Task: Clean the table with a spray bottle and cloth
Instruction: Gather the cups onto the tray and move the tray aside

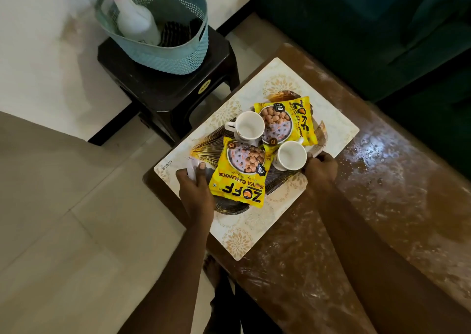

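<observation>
Forearms are reaching out from the bottom edge as I am watching through the head camera. The left hand (pixel 195 188) is gripping the near-left edge of the dark, gold-lined tray (pixel 230 208), thumb lying on top; the right hand (pixel 319 168) is curling around the opposite edge, just beside a white cup (pixel 290 155). I cannot tell whether the tray is resting on the patterned placemat (pixel 254 237) or hanging just above it. The placemat is lying on the glossy brown table (pixel 382 193), whose surface is showing pale streaks. On the tray, a yellow soya packet (pixel 240 175) is lying near the left hand, a second cup (pixel 248 127) and a second packet (pixel 288 119) sitting behind. Farther off, a black stool (pixel 173 84) is carrying a teal basket (pixel 163 56); the spray bottle (pixel 135 20) is leaning inside it beside a dark cloth (pixel 175 31), both well apart from the hands.
</observation>
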